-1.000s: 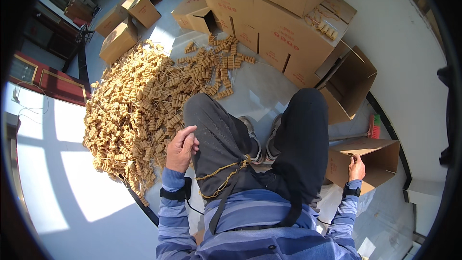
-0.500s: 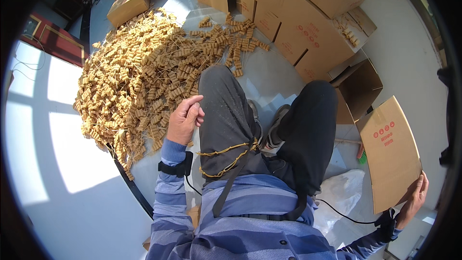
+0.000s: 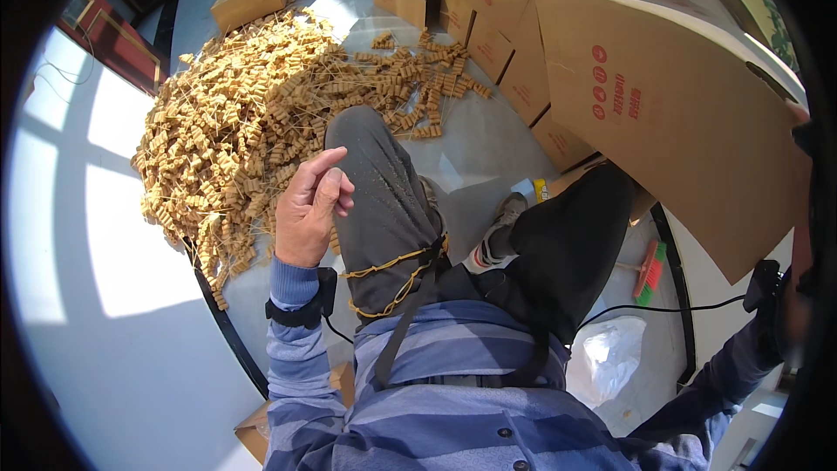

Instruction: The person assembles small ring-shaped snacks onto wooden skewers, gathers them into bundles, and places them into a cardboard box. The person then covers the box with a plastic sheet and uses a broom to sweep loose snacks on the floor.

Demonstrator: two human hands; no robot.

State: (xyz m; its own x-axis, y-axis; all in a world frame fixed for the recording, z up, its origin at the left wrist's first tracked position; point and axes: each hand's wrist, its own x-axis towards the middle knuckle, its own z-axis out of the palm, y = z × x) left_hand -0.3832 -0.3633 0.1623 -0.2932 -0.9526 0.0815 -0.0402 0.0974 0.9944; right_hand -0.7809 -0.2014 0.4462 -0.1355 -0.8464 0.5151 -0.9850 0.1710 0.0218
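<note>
Over my left thigh, my left hand (image 3: pixel 309 205) hangs with the index finger stretched out, the thumb apart and the other fingers loosely bent; nothing is in it. A large cardboard box (image 3: pixel 671 122) with red printed marks is tilted up at the right, above my right knee. My right hand (image 3: pixel 795 305) is at the dark right rim beside the box's lower edge. It is blurred and its fingers are mostly hidden, but the box is raised on that side. Left of my knee lies a big pile of tan ridged pieces on thin sticks (image 3: pixel 253 122).
Stacked cartons (image 3: pixel 488 0) stand ahead to the right, and smaller boxes (image 3: pixel 253 0) behind the pile. A red and green broom head (image 3: pixel 649 273) and a white plastic bag (image 3: pixel 606 358) lie right of my legs. A black cable (image 3: pixel 663 306) runs to my right wrist.
The cardboard box has risen and swung up and away at the right along with my right hand, uncovering the broom head. My left hand has shifted slightly left.
</note>
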